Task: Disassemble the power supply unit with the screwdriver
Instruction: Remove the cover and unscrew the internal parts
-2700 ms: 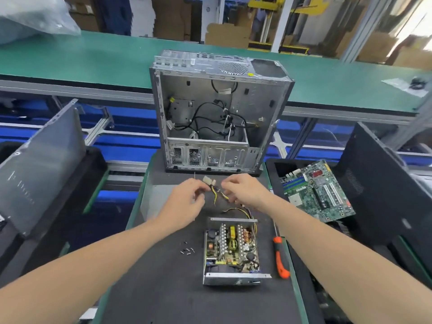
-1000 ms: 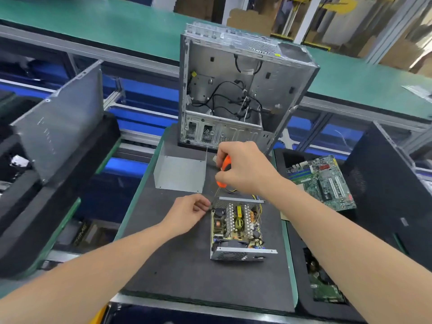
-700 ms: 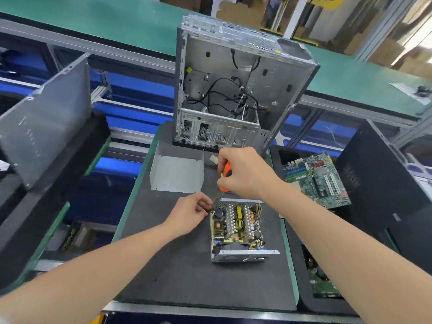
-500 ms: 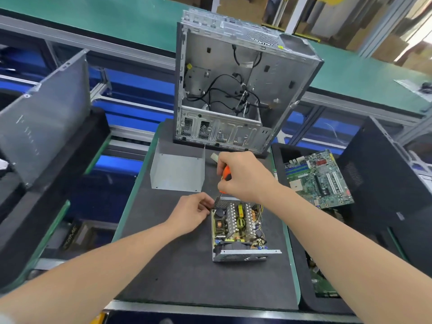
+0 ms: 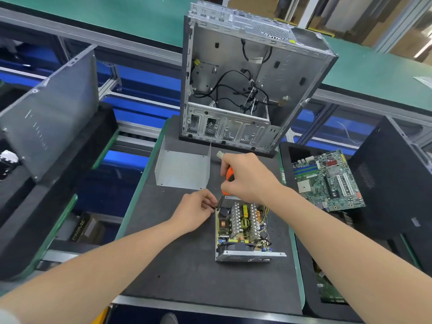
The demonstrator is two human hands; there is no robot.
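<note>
The right hand (image 5: 247, 176) is now gripping the orange screwdriver (image 5: 229, 173). A few seconds ago this tool was lying on the tabletop (image 5: 187, 272) beside the unit, and both hands were busy with a cable connector. The hand is holding the tool almost upright, and the shaft is going down behind the fingers towards the far edge of the power supply unit (image 5: 243, 228). The tip is hidden, so I cannot tell which screw it is meeting.

The left hand (image 5: 194, 212) is pinching the far left corner of the unit and seems to be steadying it. The unit is lying open just below both hands, with its board showing. In my judgement the person is leaving the cable work and starting on the screws at that edge.

A bent metal cover (image 5: 182, 169) is standing just beyond the left hand. A white connector (image 5: 219, 155) is lying just beyond the right hand, and the open computer case (image 5: 233, 90) is standing further behind it. A motherboard (image 5: 327, 181) is resting to the right of the right forearm.

The tall parts on the board are crowding close to the tool. The yellow wires under the right wrist could be getting in the way.
</note>
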